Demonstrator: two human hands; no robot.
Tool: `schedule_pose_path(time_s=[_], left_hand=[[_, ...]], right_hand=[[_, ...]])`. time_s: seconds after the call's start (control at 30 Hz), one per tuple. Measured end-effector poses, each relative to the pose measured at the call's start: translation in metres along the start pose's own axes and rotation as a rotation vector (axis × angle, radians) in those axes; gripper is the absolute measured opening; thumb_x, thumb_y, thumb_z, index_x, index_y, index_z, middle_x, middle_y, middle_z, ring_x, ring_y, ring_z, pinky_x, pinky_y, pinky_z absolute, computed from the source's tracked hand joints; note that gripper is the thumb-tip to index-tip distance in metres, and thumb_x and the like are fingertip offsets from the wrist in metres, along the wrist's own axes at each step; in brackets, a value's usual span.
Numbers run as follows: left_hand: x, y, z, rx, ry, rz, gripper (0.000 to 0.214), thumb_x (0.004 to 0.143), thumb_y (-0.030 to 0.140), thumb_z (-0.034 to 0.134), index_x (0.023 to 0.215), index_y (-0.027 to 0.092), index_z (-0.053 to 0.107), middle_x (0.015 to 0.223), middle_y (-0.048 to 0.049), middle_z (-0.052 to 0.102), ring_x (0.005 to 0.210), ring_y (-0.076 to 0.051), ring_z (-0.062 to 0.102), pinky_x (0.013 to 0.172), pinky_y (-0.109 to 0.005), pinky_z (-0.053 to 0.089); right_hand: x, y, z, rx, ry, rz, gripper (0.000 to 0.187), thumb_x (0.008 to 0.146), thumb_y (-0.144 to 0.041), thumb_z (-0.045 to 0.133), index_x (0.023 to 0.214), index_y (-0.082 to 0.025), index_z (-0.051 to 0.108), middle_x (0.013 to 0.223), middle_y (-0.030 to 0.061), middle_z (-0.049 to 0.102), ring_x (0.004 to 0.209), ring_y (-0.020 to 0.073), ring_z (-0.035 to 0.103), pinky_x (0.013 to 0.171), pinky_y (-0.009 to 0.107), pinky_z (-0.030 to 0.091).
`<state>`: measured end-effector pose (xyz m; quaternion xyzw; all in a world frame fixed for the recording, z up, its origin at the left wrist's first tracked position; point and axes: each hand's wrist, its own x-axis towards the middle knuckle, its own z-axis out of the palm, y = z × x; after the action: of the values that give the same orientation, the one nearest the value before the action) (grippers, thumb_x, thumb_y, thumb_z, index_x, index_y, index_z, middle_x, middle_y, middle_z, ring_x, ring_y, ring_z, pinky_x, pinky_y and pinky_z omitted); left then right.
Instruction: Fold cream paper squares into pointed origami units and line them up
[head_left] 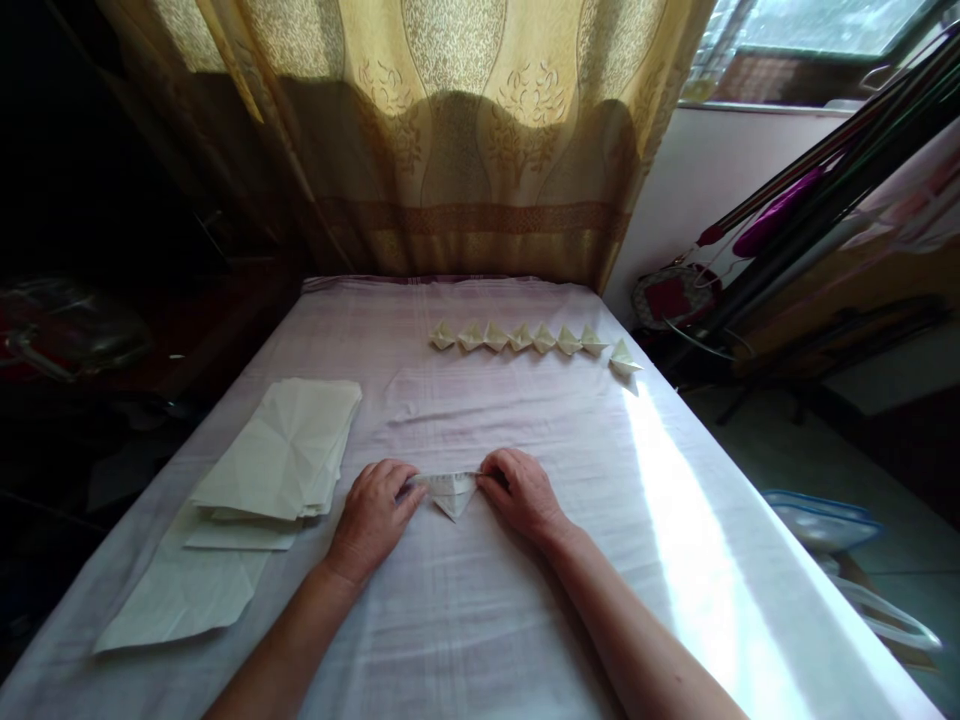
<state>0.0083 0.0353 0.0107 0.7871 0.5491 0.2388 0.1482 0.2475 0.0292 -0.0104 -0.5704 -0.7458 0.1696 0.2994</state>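
Observation:
A small folded paper triangle [454, 492] lies point-down on the white cloth between my hands. My left hand [375, 515] pinches its left corner with curled fingers. My right hand [521, 492] grips its right corner the same way. A row of several finished folded paper pieces [525, 339] sits farther back on the cloth. A stack of creased paper sheets [281, 455] lies to the left of my left hand.
The table is covered with a white cloth [465, 620]. A loose sheet [180, 595] lies at the front left. A yellow curtain [450, 140] hangs behind. Rods and bags [787, 220] lean at the right; a plastic container [821, 520] sits on the floor.

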Motion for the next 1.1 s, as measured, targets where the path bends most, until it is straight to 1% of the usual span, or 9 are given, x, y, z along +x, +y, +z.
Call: schedule_pose_path(time_s=[0.1,0.2,0.3,0.43,0.53,0.63,0.77,0.87,1.1], left_hand=[[0.01,0.005,-0.005,-0.305,-0.039,-0.182,0.015,0.081,0.034,0.058,0.083,0.021,0.066,0.076,0.0005,0.067,0.074,-0.017,0.062,0.071,-0.029,0.049],[0.026,0.009,-0.009,-0.641,0.019,-0.345,0.025,0.072,0.044,0.064,0.078,0.02,0.066,0.066,0.0024,0.063,0.061,-0.014,0.058,0.057,-0.024,0.045],[0.045,0.012,-0.009,-0.759,0.115,-0.387,0.037,0.068,0.053,0.065,0.084,0.019,0.065,0.069,0.0018,0.062,0.057,-0.013,0.057,0.047,-0.021,0.042],[0.061,0.011,0.001,-0.824,0.194,-0.418,0.05,0.067,0.06,0.065,0.092,0.017,0.062,0.071,0.0002,0.061,0.06,-0.015,0.061,0.042,-0.019,0.041],[0.061,0.009,0.014,-0.864,0.224,-0.449,0.055,0.067,0.063,0.066,0.096,0.016,0.062,0.074,-0.0014,0.063,0.061,-0.015,0.062,0.042,-0.019,0.044],[0.056,0.005,0.022,-0.887,0.242,-0.474,0.057,0.068,0.062,0.067,0.102,0.016,0.061,0.076,-0.0019,0.063,0.064,-0.015,0.063,0.043,-0.019,0.046],[0.055,0.0,0.025,-0.911,0.26,-0.503,0.057,0.069,0.06,0.067,0.106,0.018,0.057,0.084,-0.003,0.064,0.069,-0.016,0.064,0.043,-0.018,0.046],[0.055,0.001,0.026,-0.914,0.246,-0.513,0.057,0.068,0.057,0.069,0.109,0.019,0.057,0.088,-0.0028,0.064,0.067,-0.015,0.062,0.043,-0.018,0.046],[0.055,0.003,0.029,-0.895,0.19,-0.494,0.05,0.074,0.049,0.067,0.112,0.019,0.057,0.083,-0.0003,0.063,0.059,-0.011,0.058,0.046,-0.018,0.046]], right_hand=[[0.0,-0.001,0.001,0.034,0.042,0.022,0.007,0.084,-0.019,0.058,0.078,-0.022,0.058,0.072,-0.0011,0.062,0.068,0.0141,0.057,0.066,0.024,0.041],[0.006,-0.005,0.001,0.079,0.222,-0.06,0.009,0.088,-0.02,0.055,0.079,-0.022,0.056,0.072,-0.0008,0.062,0.068,0.0139,0.057,0.063,0.023,0.042],[0.019,-0.013,0.004,0.089,0.401,-0.158,0.009,0.089,-0.02,0.055,0.081,-0.023,0.054,0.074,-0.0002,0.061,0.071,0.0146,0.057,0.062,0.024,0.042],[0.031,-0.021,0.017,0.1,0.479,-0.162,0.011,0.089,-0.017,0.056,0.08,-0.023,0.052,0.072,-0.0008,0.059,0.068,0.0142,0.055,0.062,0.024,0.041],[0.032,-0.023,0.03,0.112,0.467,-0.136,0.013,0.089,-0.016,0.055,0.078,-0.023,0.052,0.071,-0.0013,0.058,0.067,0.0141,0.053,0.064,0.024,0.042],[0.03,-0.024,0.038,0.136,0.401,-0.128,0.012,0.087,-0.014,0.056,0.078,-0.022,0.052,0.072,-0.001,0.058,0.069,0.0145,0.054,0.066,0.025,0.042],[0.028,-0.026,0.038,0.197,0.305,-0.139,0.012,0.084,-0.012,0.056,0.079,-0.022,0.052,0.076,-0.0004,0.059,0.072,0.0145,0.054,0.065,0.024,0.042],[0.028,-0.028,0.036,0.226,0.259,-0.139,0.012,0.084,-0.011,0.055,0.08,-0.022,0.052,0.077,0.0001,0.059,0.071,0.0143,0.055,0.065,0.024,0.043],[0.027,-0.028,0.035,0.258,0.159,-0.108,0.013,0.08,-0.012,0.059,0.081,-0.023,0.054,0.084,0.0013,0.063,0.079,0.0155,0.058,0.073,0.026,0.045]])
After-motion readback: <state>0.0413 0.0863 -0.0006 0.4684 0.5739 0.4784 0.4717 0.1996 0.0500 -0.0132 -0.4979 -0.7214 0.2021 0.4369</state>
